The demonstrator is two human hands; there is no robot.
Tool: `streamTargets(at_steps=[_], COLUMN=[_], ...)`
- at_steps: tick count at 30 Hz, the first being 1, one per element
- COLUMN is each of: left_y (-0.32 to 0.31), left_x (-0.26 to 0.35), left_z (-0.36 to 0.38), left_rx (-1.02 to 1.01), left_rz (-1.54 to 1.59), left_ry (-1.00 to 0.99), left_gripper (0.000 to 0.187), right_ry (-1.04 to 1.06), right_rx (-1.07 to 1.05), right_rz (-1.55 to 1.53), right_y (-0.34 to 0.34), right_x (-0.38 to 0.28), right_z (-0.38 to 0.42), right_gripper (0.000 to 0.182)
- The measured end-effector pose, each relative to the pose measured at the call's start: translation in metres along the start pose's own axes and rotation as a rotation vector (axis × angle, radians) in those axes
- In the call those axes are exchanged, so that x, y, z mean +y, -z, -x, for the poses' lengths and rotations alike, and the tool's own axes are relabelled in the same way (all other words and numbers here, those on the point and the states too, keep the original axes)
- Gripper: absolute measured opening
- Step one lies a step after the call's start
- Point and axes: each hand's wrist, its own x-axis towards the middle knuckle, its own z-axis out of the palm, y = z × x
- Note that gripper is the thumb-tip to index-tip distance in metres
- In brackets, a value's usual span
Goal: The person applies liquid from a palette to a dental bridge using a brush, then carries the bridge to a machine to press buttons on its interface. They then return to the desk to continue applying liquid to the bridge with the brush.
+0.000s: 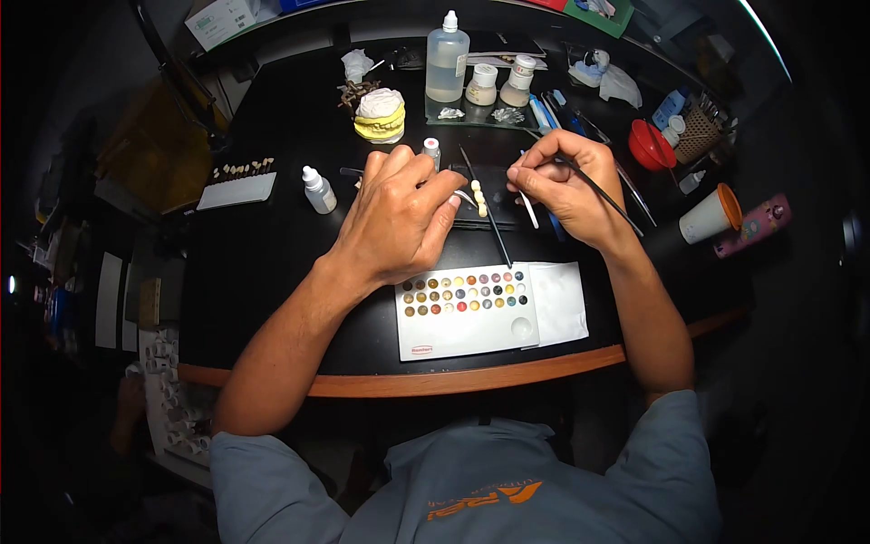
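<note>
My left hand (399, 213) is closed, thumb and index finger pinched on the end of a thin curved metallic tool (464, 197). Just beyond its tip, several tooth-shaped crowns (479, 198) sit in a row beside a dark slim brush (497, 238) lying on the table. In my right hand (569, 181) is a dark-handled brush (603, 195), its rear end pointing down to the right. A white slender piece (528, 210) sticks out below the pinched right fingers. Nearest my body, a white palette (462, 337) with rows of coloured wells lies on a white sheet (559, 304).
Small dropper bottle (319, 192) and shade tabs (237, 189) stand left. Behind are a plaster model (379, 118), a large bottle (447, 63) and jars (517, 83). At right are a red bowl (649, 148) and a cup (707, 218). Another person's hand (132, 394) shows far left.
</note>
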Motion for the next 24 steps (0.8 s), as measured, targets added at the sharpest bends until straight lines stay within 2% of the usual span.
streamTargets(at_steps=[2,5,9,12,18,24], left_y=[-0.002,-0.003,-0.003,-0.004,-0.003,-0.002], left_x=[-0.001,-0.003,-0.005,-0.008,-0.013,-0.016], left_z=[0.001,0.003,0.004,0.006,0.006,0.006], left_rx=[-0.033,-0.090,-0.135,-0.154,-0.150,-0.144], left_rz=[-0.007,-0.007,0.031,0.045,0.021,0.003], left_ry=[0.007,0.014,0.019,0.015,0.025,0.021], left_gripper=[0.021,0.021,0.022,0.022,0.022,0.023], right_ry=[-0.082,-0.038,0.008,-0.047,-0.010,0.080], right_rx=[-0.106,-0.064,0.013,0.042,0.033,0.052], right_rz=[-0.182,-0.269,-0.250,-0.055,-0.121,0.004], right_y=[0.003,-0.002,-0.006,-0.005,-0.018,-0.024], right_x=[0.002,0.013,0.021,0.014,0.005,0.003], right_z=[0.005,0.007,0.007,0.008,0.015,0.015], right_gripper=[0.017,0.020,0.020,0.019,0.014,0.010])
